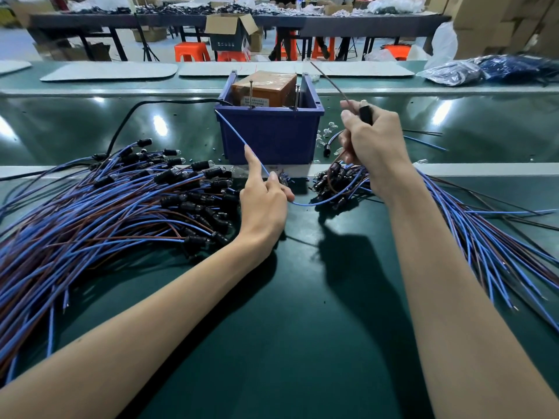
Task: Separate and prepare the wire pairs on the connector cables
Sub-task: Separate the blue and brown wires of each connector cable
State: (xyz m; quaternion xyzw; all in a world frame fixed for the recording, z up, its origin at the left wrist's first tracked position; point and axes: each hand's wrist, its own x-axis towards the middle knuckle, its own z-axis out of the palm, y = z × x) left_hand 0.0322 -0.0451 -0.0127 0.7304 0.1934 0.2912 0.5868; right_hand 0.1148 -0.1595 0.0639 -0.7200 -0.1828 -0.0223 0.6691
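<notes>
Left hand pinches a blue wire over the middle of the tabletop, index finger stretched along it toward the blue bin. Right hand, lifted, grips a black connector, brown wire sticking up. Cable piles spill toward the left and right edges.

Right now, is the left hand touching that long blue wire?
Touching. The head view shows the left hand pinching the blue wire between thumb and fingers, with its forefinger stretched along the wire toward the blue bin.
</notes>
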